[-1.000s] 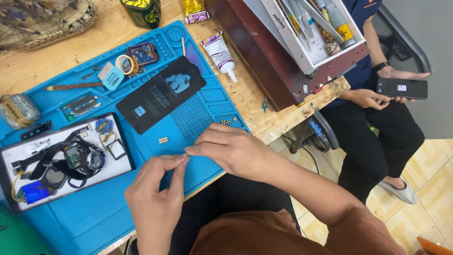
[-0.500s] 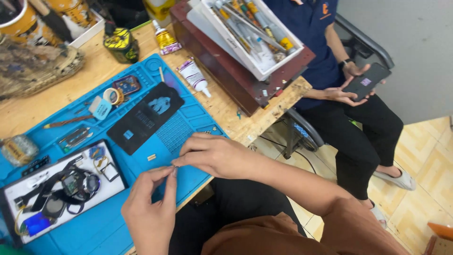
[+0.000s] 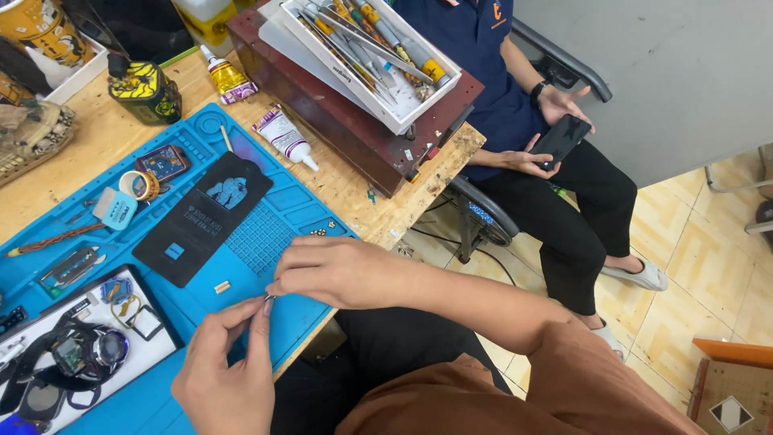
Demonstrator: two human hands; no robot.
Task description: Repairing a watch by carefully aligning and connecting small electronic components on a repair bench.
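Both my hands meet over the front edge of a blue work mat (image 3: 282,197). My left hand (image 3: 225,374) pinches a tiny metal part (image 3: 268,298) between thumb and forefinger. My right hand (image 3: 338,270) is curled, its fingertips touching the same tiny part. What exactly the part is cannot be made out. A black rectangular pad (image 3: 201,217) lies on the mat just beyond my hands. A white tray (image 3: 157,350) with a taken-apart wristwatch (image 3: 84,354) sits at my left.
A dark red box (image 3: 346,121) carries a white tray of tools (image 3: 374,44). A glue tube (image 3: 283,135), small bottle (image 3: 228,78), tape roll (image 3: 138,185) and dark tin (image 3: 146,93) lie around. A seated person holds a phone (image 3: 561,138) at right. The table edge runs beside my right forearm.
The view has swung so the table sits further left and lower. My hands stay together on the tiny part, pinched the same way.
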